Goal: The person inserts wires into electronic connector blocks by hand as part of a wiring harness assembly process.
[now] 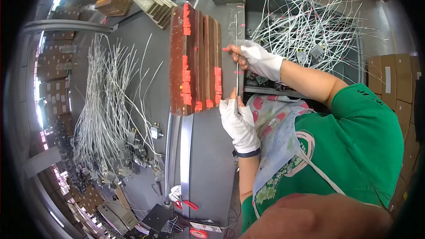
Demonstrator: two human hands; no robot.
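A thin white wire (237, 79) runs between my hands along a grey table strip with small pink marks. My right hand (256, 57), the upper one in the head view, wears a white glove with bare fingertips. Its fingers pinch the wire, and a small red tab (226, 49) shows at the fingertips. My left hand (238, 121), gloved likewise, is closed on the wire's lower part; its thumb and a fingertip show. Just left of both hands stands a stack of brown boards (176, 40), with rows of red tape pieces (186, 79) stuck along the edges.
A grey bin (359, 53) holds many white wires (305, 22) with small connectors. More bundled wires (104, 119) lie on the table at left. Red-handled scissors (190, 204) rest below. Pale boards (150, 1) lean behind the brown stack. Cardboard boxes (389, 77) stand at right.
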